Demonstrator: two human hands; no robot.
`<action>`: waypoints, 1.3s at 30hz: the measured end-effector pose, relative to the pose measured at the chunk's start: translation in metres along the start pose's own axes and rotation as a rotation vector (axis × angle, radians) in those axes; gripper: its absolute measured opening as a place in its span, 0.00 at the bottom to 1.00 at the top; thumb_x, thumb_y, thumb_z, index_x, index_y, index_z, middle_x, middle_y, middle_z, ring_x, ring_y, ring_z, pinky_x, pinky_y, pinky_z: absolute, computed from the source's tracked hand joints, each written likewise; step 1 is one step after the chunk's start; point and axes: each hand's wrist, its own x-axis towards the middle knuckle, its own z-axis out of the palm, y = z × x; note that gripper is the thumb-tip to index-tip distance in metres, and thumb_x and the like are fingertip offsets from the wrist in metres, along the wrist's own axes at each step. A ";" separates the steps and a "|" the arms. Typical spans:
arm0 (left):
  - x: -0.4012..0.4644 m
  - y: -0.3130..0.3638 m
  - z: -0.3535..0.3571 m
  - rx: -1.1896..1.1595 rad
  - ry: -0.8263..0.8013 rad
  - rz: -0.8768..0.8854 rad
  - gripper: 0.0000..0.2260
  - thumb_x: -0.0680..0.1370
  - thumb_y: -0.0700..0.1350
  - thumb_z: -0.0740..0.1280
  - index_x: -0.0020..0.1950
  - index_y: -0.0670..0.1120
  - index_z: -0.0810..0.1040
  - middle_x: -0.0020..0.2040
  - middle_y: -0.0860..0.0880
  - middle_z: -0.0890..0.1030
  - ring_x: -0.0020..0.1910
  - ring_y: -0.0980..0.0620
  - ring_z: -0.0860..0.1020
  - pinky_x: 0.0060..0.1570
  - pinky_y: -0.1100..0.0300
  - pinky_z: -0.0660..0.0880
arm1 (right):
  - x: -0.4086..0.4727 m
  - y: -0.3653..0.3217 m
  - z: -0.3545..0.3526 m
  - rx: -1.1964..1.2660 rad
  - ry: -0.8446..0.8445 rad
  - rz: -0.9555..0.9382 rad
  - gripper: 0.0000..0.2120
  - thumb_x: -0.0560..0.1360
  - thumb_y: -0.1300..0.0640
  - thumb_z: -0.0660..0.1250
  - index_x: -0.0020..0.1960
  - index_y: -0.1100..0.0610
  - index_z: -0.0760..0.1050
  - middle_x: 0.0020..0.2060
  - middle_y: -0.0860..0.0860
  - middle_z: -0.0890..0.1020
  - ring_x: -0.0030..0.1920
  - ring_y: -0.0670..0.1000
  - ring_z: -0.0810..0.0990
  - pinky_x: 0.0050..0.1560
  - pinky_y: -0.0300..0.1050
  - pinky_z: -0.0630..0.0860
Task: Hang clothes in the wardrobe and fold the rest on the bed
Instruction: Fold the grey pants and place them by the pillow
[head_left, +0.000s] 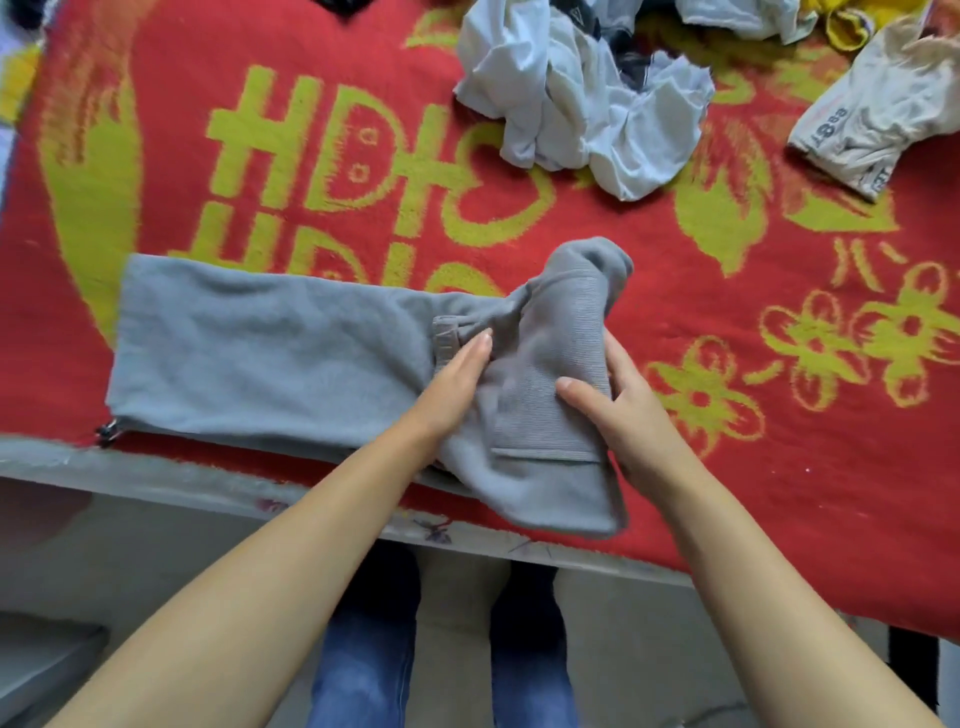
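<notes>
Fingers of the left hand (457, 382) lie straight and flat, pressing on the grey garment (291, 358) near its middle, fingertips by a ribbed band with a label too blurred to read. Right hand (621, 410) grips the bunched right end of the same garment, thumb curled over the ribbed knit panel, other fingers wrapped behind the fabric and mostly hidden.

Grey garment lies along the near edge of the bed, on the red blanket (727, 467); left part spread flat, right part rolled up and lifted, lower corner drooping over the edge. Small dark zipper pull (106, 432) at its lower-left corner.

Blanket carries big yellow-green characters, partly covered by the garment, plus flower shapes on the right.

Pale blue crumpled clothes (582, 98) sit at the far side, well apart from the hands. Beige garment (878, 109) at top right has printed text on its band, looks like digits, not clearly legible; cut off by the frame. Yellow item (847, 21) and dark items at the top edge also cropped, can't identify.

Jeans-clad legs (363, 649) visible below the bed edge.
</notes>
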 end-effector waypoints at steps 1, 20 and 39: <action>-0.009 0.013 -0.009 -0.143 -0.056 -0.013 0.19 0.82 0.56 0.52 0.67 0.50 0.73 0.63 0.46 0.78 0.63 0.54 0.76 0.63 0.57 0.72 | 0.000 -0.013 0.024 -0.020 -0.061 -0.028 0.32 0.72 0.59 0.68 0.73 0.48 0.63 0.63 0.42 0.77 0.62 0.40 0.76 0.57 0.34 0.74; 0.005 -0.034 -0.209 0.997 0.726 0.071 0.33 0.78 0.53 0.61 0.79 0.50 0.49 0.78 0.42 0.53 0.77 0.44 0.53 0.72 0.40 0.47 | 0.082 0.049 0.148 -0.436 0.211 0.432 0.35 0.77 0.49 0.66 0.77 0.57 0.54 0.67 0.55 0.70 0.62 0.53 0.72 0.66 0.52 0.69; -0.082 0.047 -0.377 -0.254 0.128 0.043 0.25 0.77 0.63 0.53 0.67 0.52 0.72 0.61 0.53 0.80 0.60 0.56 0.77 0.60 0.57 0.72 | 0.085 -0.050 0.347 -0.253 -0.444 -0.019 0.30 0.77 0.52 0.64 0.74 0.43 0.54 0.59 0.48 0.77 0.57 0.46 0.78 0.53 0.41 0.77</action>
